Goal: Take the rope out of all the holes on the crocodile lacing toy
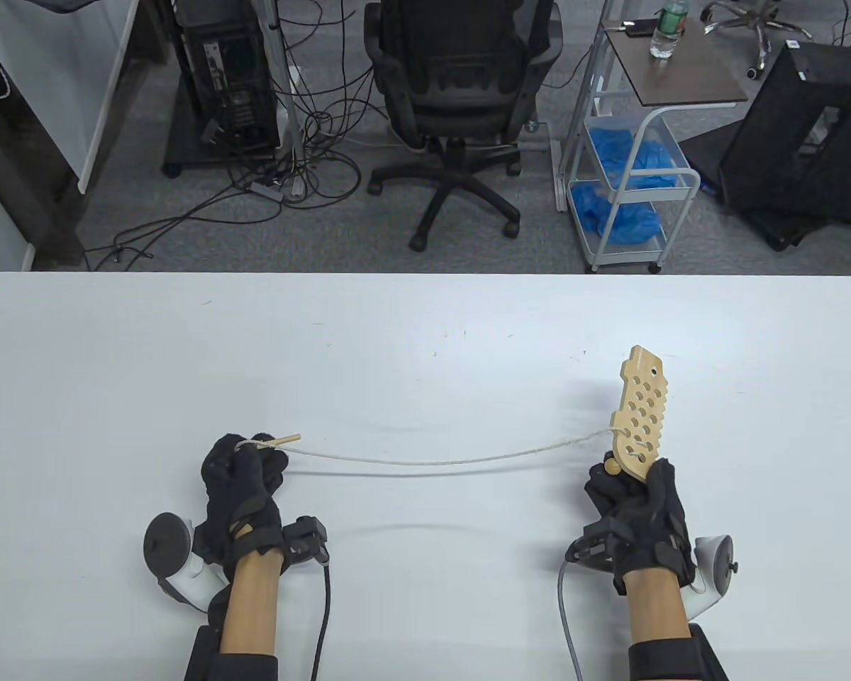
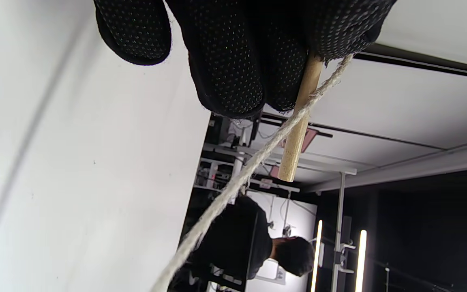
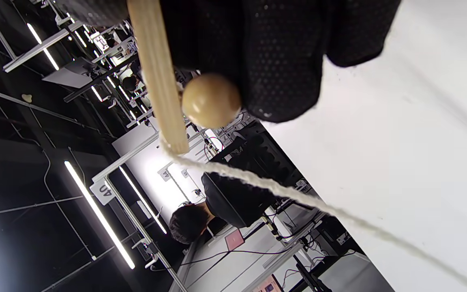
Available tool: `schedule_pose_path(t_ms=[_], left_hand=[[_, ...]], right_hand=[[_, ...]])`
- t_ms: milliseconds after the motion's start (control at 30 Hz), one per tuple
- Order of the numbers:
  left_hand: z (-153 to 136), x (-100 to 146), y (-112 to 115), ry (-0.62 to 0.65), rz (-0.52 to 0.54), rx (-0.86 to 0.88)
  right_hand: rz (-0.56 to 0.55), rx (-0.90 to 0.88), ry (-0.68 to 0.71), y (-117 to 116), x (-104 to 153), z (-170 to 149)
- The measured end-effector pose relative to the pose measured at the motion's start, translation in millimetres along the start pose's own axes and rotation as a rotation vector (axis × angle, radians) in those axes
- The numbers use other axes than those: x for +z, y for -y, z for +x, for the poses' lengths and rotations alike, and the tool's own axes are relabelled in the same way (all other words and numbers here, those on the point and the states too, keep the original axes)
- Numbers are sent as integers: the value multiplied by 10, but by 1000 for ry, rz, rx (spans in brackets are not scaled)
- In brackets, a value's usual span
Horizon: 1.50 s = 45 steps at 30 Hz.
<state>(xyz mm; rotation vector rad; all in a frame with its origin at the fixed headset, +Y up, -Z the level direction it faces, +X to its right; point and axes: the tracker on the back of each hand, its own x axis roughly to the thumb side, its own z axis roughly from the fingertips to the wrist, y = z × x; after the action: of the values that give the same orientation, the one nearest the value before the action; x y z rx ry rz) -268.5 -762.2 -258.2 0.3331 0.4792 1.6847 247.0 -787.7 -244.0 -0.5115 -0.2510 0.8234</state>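
My right hand (image 1: pixel 627 489) grips the lower end of the wooden crocodile lacing board (image 1: pixel 642 415) and holds it upright above the table, its many holes facing me. A wooden ball (image 1: pixel 612 466) sits by my thumb; it also shows in the right wrist view (image 3: pixel 211 100) beside the board's edge (image 3: pixel 156 77). A pale rope (image 1: pixel 440 460) leaves a hole on the board's left side and sags leftward to my left hand (image 1: pixel 245 468). My left hand pinches the rope's wooden needle (image 1: pixel 282 442). In the left wrist view the needle (image 2: pixel 298 125) sticks out below my fingers (image 2: pixel 225 61) with the rope (image 2: pixel 233 190) beside it.
The white table (image 1: pixel 425 333) spreads under both hands. Beyond its far edge stand an office chair (image 1: pixel 461 106), a white wire cart (image 1: pixel 631 177) and a computer tower (image 1: pixel 223 71) on the floor.
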Motion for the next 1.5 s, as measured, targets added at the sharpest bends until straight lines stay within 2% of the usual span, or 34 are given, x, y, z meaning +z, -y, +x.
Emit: schedule_pose_path(t_ms=[267,433,633,833,1067,1500], left_hand=[[80,52,175,91,-65,-117],[176,127,394,212,-175,-227],[269,327,716,373,-285,-410],[350,572,999,528,-406,-521],[399,688,1071,599,-429,-573],[366,703,1105,601,-461,-561]], right_hand=[[86,214,54,-197,62,-91],[162,319,59,-346,135,-210],[265,441,76,-543,265,-378],[364,581,121,-703,377,-515],[405,639,140,-767,437,-573],[439,697,165,-837,499,-556]])
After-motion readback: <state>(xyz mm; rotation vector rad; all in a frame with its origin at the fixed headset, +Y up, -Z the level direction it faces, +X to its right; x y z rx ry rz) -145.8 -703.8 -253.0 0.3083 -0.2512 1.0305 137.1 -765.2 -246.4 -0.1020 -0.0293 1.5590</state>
